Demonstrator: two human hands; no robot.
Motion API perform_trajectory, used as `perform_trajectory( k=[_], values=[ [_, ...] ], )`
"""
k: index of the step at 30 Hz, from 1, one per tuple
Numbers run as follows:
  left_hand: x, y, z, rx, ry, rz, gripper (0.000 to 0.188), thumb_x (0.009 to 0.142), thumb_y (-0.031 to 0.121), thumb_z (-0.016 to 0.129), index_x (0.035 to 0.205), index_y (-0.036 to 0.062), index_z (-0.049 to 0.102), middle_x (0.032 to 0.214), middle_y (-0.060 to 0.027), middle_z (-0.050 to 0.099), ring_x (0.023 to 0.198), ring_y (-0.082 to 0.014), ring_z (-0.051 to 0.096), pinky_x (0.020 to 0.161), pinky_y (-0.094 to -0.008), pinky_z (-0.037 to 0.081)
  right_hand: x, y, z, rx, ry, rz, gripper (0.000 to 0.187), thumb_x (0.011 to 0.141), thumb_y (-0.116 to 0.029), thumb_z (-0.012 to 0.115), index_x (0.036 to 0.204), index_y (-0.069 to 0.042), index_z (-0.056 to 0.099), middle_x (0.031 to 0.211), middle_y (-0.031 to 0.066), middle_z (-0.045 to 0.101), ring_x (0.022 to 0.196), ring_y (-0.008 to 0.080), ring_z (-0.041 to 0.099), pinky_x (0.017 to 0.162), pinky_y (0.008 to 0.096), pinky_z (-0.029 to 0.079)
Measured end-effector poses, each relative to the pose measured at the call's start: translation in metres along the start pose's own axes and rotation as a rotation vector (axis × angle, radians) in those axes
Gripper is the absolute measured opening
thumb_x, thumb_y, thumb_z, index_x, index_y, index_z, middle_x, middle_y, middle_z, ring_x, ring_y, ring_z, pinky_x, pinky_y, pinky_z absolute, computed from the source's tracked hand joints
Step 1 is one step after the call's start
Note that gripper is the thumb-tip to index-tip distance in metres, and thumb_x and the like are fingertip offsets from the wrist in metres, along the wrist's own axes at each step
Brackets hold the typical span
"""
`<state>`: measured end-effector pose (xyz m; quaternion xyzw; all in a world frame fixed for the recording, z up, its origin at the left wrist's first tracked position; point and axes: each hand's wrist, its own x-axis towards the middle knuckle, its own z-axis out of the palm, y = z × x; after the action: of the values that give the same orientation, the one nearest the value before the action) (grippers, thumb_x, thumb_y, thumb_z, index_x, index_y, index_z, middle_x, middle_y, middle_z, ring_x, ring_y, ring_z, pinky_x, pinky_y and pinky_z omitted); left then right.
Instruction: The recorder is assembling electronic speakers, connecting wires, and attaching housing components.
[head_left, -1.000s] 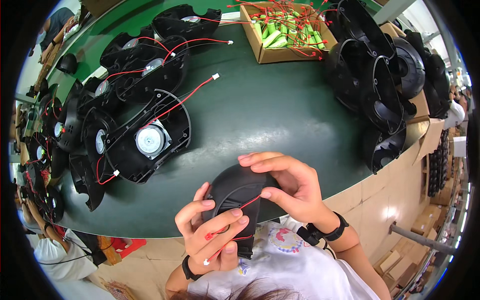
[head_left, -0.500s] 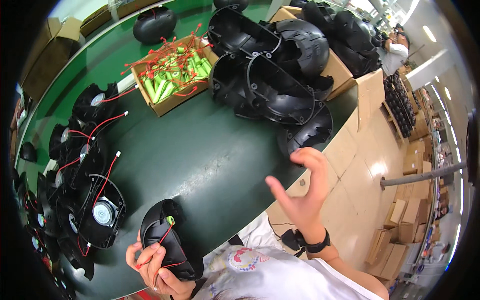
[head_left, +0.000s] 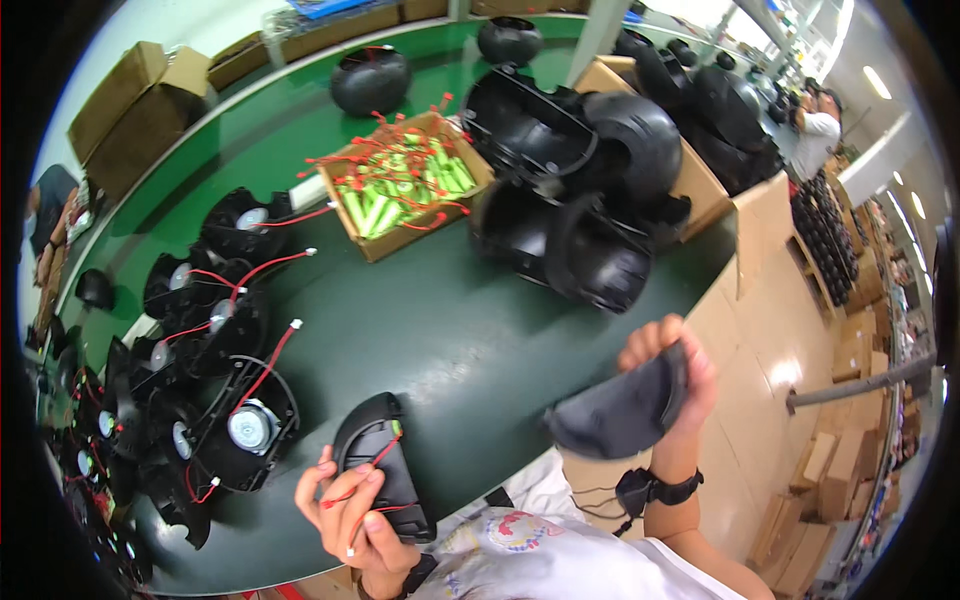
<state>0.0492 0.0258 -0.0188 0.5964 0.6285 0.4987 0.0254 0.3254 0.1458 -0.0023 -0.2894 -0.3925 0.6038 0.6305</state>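
Head view: from where I stand, a small cardboard box (head_left: 388, 246) sits on the green worktop (head_left: 450, 370), heaped with green batteries (head_left: 430, 178) whose red wires spill up and over the rim. Right of it, a bigger cardboard box (head_left: 703, 195) with its flaps out is piled with black shells (head_left: 725, 100); more open shells (head_left: 600, 260) lie on the worktop in front. Far left, a brown carton (head_left: 125, 125) has its flaps raised, and I can't see inside it. Along the left side are black housings, the nearest holding a round silver speaker (head_left: 253, 427) with a red lead.

Close to the person's body, the left hand (head_left: 350, 515) holds a black case (head_left: 405, 480) near the worktop's near edge, fingers wrapped around its left side and the thumb bent low. Red wires run between those fingers, and a green end shows at the case's top. The right hand (head_left: 697, 385) is raised beyond the edge, above the floor, fingers curled tight over one end of a dark curved piece (head_left: 620, 410), which points tilted toward the left. Both forearms rise from below.
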Motion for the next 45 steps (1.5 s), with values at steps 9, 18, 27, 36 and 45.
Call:
perform_trajectory(
  k=[9,18,27,36,45],
  values=[
    [0.012,-0.004,-0.001,-0.081,0.025,-0.039,0.032,0.083,0.018,0.048,0.087,-0.0028,0.072,0.088,-0.0135,0.067,0.106,-0.0354,0.047,0.097,-0.0563,0.045,0.028,0.063,0.067,-0.771,-0.392,-0.198,0.045,0.078,-0.017,0.072,0.116,-0.002,0.054,0.115,0.011,0.049,0.108,0.0207,0.05,0.096,0.0313,0.039],
    [0.017,-0.003,-0.001,-0.106,0.029,-0.11,0.031,0.084,0.017,0.049,0.089,-0.0034,0.072,0.092,-0.0153,0.067,0.106,-0.0353,0.046,0.097,-0.0564,0.045,0.017,0.084,0.086,-1.008,-0.406,-0.464,0.01,0.086,-0.004,0.06,0.078,0.002,0.064,0.079,0.0099,0.066,0.067,0.0156,0.061,0.059,0.0281,0.046],
    [0.006,-0.002,-0.007,-0.032,0.005,-0.029,0.029,0.083,0.017,0.051,0.091,0.0003,0.074,0.092,-0.0111,0.068,0.106,-0.0328,0.046,0.097,-0.0545,0.046,-0.005,0.072,0.097,-0.49,-0.696,0.241,0.076,0.071,-0.011,0.077,0.136,0.001,0.04,0.137,0.0181,0.047,0.127,0.0293,0.047,0.106,0.0377,0.035],
    [-0.005,-0.004,-0.015,-0.057,-0.01,-0.043,0.029,0.082,0.016,0.052,0.094,0.0015,0.074,0.095,-0.0095,0.068,0.107,-0.0319,0.045,0.098,-0.0543,0.045,-0.008,0.086,0.101,-0.426,-0.723,0.195,0.066,0.075,-0.008,0.067,0.134,0.003,0.04,0.136,0.0205,0.046,0.128,0.0312,0.046,0.107,0.0383,0.034],
    [-0.002,-0.012,-0.02,-0.13,-0.058,-0.047,0.029,0.082,0.017,0.051,0.093,0.0036,0.075,0.095,-0.0076,0.069,0.102,-0.0333,0.05,0.098,-0.0543,0.044,0.009,0.089,0.103,-0.191,-0.79,0.442,0.071,0.081,-0.031,0.064,0.138,0.004,0.039,0.142,0.0216,0.041,0.133,0.0315,0.04,0.11,0.0394,0.03]
  ],
)
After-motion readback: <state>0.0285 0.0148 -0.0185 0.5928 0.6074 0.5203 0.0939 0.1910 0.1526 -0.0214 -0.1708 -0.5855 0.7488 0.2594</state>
